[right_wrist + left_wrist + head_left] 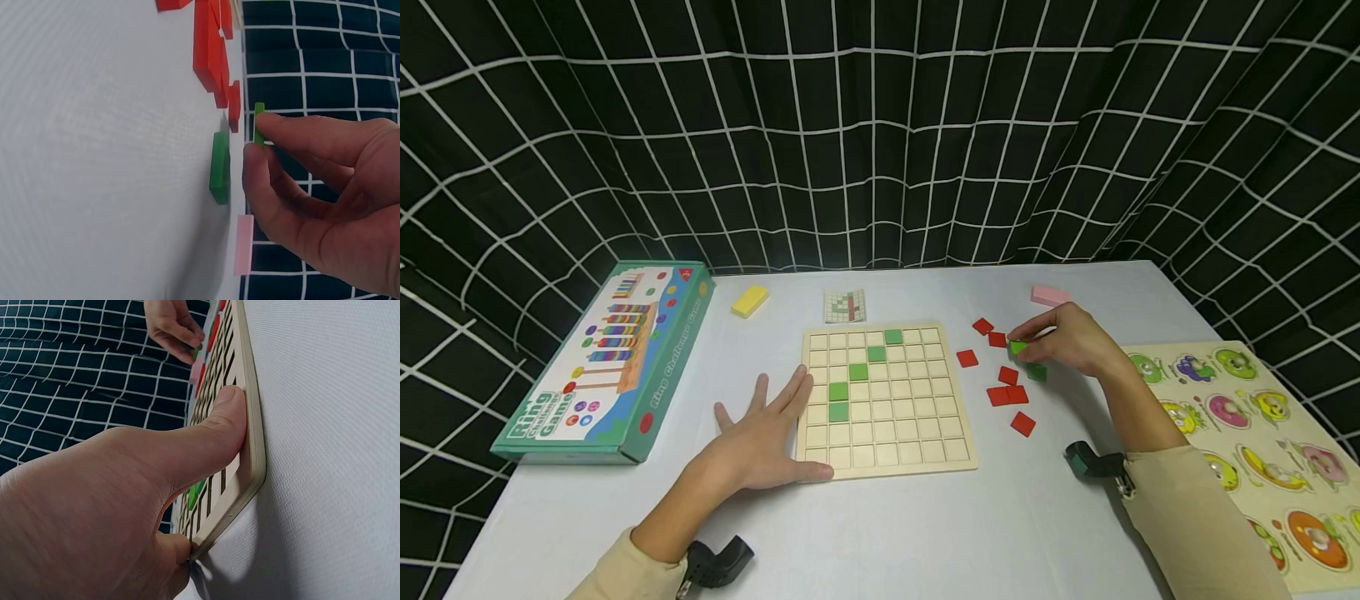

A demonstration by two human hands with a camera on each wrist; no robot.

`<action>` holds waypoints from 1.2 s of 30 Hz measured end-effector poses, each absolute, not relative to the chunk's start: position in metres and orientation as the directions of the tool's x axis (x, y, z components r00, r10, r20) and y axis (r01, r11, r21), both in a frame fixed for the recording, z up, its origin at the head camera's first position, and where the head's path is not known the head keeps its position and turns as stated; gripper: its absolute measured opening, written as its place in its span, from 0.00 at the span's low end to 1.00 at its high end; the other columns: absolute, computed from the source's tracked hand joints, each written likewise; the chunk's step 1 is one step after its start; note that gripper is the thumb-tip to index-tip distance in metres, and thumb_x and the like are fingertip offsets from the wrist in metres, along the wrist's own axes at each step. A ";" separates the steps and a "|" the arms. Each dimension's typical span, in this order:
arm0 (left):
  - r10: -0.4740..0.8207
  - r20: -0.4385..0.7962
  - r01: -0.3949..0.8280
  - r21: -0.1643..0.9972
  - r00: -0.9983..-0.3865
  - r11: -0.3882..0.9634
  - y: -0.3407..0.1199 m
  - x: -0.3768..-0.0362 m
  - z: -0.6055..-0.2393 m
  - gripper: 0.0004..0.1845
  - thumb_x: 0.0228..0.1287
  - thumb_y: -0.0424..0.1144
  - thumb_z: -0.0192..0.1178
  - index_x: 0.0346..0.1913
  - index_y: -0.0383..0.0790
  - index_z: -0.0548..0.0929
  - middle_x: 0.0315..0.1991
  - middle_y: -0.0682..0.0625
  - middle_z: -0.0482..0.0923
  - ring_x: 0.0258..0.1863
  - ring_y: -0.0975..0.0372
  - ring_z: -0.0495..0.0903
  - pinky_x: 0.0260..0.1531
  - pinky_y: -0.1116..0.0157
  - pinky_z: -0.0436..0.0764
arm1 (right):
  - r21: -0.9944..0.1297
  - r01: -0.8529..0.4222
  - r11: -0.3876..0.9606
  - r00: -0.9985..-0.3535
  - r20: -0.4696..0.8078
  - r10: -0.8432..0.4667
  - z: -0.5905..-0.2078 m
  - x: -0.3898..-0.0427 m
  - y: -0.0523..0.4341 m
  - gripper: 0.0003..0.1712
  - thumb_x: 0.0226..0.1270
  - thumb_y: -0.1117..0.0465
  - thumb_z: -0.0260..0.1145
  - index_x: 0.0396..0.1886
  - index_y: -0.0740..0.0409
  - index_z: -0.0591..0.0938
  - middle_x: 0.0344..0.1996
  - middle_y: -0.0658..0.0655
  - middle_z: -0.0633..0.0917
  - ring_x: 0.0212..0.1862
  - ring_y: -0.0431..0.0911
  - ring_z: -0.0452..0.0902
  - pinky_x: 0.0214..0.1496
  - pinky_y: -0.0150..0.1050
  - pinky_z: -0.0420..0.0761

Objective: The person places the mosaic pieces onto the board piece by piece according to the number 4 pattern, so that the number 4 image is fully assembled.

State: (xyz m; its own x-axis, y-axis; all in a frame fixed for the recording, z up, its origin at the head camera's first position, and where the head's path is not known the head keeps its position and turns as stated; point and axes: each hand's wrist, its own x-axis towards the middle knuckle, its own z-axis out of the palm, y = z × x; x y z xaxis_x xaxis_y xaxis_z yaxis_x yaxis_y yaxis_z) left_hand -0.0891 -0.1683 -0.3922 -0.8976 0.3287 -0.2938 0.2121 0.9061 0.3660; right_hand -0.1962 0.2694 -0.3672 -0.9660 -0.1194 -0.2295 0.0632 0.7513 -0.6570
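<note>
Head view is showing your left hand [760, 442] lying flat, fingers straight, pressing on the left edge of the wooden board [951, 454]. To the right, your right hand [1071, 337] is pinching a green tile [1017, 347] just above the red tiles [1009, 395].

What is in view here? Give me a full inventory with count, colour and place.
grid board: 1, pale wood, table centre
green tiles on board: 5, in cells
loose green tiles: 2, one pinched, one on table
red tiles: 8, right of board
pattern card: 1, behind board
yellow block: 1, back left
pink block: 1, back right
game box: 1, teal, left
peg puzzle: 1, right edge
left hand: flat against board edge
right hand: pinching green tile
</note>
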 end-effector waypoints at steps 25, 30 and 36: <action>0.327 -0.311 0.208 0.359 -0.892 0.910 -0.168 -0.091 -0.392 0.70 0.50 0.77 0.69 0.86 0.46 0.44 0.87 0.53 0.35 0.83 0.33 0.35 0.57 0.13 0.36 | -0.705 0.053 0.707 -0.956 -0.241 -0.168 -0.359 -0.184 0.236 0.18 0.63 0.61 0.76 0.53 0.58 0.91 0.49 0.62 0.90 0.43 0.49 0.84 0.45 0.42 0.84; 0.321 -0.309 0.202 0.360 -0.895 0.911 -0.168 -0.091 -0.391 0.70 0.49 0.76 0.69 0.86 0.47 0.45 0.87 0.53 0.36 0.83 0.33 0.35 0.57 0.13 0.36 | -0.707 0.038 0.706 -0.958 -0.227 -0.175 -0.359 -0.181 0.224 0.18 0.62 0.62 0.76 0.52 0.57 0.91 0.43 0.60 0.91 0.42 0.53 0.84 0.41 0.41 0.83; 0.321 -0.307 0.204 0.358 -0.896 0.911 -0.169 -0.091 -0.392 0.70 0.49 0.77 0.69 0.86 0.47 0.44 0.87 0.53 0.35 0.83 0.33 0.35 0.57 0.13 0.36 | -0.725 0.011 0.689 -0.954 -0.215 -0.211 -0.359 -0.177 0.210 0.17 0.60 0.64 0.77 0.51 0.57 0.92 0.41 0.59 0.91 0.38 0.51 0.82 0.35 0.37 0.80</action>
